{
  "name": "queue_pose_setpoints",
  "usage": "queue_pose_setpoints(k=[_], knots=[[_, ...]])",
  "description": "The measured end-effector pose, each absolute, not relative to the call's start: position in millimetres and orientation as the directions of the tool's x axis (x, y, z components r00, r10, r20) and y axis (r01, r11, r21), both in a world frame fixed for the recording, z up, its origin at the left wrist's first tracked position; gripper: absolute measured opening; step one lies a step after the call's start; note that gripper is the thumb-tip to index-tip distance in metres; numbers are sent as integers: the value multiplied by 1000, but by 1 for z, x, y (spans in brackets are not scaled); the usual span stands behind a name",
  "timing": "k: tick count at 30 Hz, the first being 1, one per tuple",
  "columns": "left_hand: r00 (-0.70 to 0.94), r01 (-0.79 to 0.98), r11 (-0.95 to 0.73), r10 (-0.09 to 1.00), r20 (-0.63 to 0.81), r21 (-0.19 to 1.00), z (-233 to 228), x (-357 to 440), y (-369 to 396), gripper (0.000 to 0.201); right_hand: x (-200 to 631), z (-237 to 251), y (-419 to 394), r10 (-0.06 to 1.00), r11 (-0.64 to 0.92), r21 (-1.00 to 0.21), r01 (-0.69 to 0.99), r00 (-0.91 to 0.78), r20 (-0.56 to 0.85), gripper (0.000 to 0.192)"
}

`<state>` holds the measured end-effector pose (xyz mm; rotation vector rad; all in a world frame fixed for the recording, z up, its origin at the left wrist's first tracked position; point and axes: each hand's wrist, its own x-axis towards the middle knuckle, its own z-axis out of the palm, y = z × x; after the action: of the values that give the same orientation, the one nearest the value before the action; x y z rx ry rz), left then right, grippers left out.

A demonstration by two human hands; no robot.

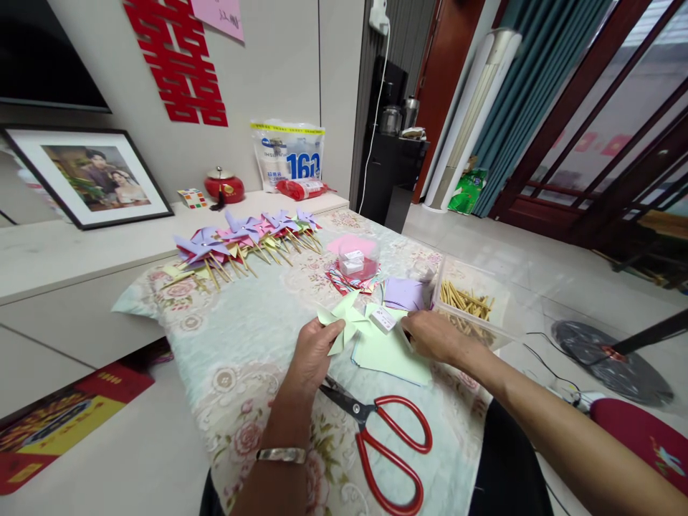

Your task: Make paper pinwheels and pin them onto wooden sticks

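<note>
My left hand (316, 350) pinches a pale green paper pinwheel (345, 320) between thumb and fingers, above the table. My right hand (430, 334) is bent down at the right edge of the stack of green paper sheets (395, 352). Its fingers are drawn together, and whatever they hold is hidden. A small white box (383, 319) lies on the sheets between my hands. Nearer to me, large scissors (357, 408) with red handles lie with their blade tips beneath my left wrist.
A clear plastic bin (502, 326) holds many short bamboo sticks (466, 301). Purple paper squares (404, 294) and a round clear container (364, 266) sit farther back. Finished pinwheels (243, 229) on sticks lie at the far left. A floral cloth (241, 322) covers the table.
</note>
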<state>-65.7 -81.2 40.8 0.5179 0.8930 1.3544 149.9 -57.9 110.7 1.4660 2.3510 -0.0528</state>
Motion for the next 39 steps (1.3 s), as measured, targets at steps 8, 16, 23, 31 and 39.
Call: queue_pose_setpoints(k=[8,16,23,31,39], knots=[[-25,-610,181,969,-247,772,43,-66,-82,35,157,109,-56,835,503,145,852,-435,-338,30],[-26,-604,178,970,-243,776,42,-66,-81,35,156,106,-51,830,514,153,844,-444,-339,31],[-14,-620,180,971,-239,764,41,-66,-81,37,154,106,-53,843,496,152,855,-432,-319,30],[-7,-615,188,970,-243,766,43,-66,-82,39,158,104,-52,858,474,122,872,-426,-287,26],[-9,-630,178,972,-236,756,40,-66,-81,38,161,106,-53,851,486,29,874,-465,-245,24]])
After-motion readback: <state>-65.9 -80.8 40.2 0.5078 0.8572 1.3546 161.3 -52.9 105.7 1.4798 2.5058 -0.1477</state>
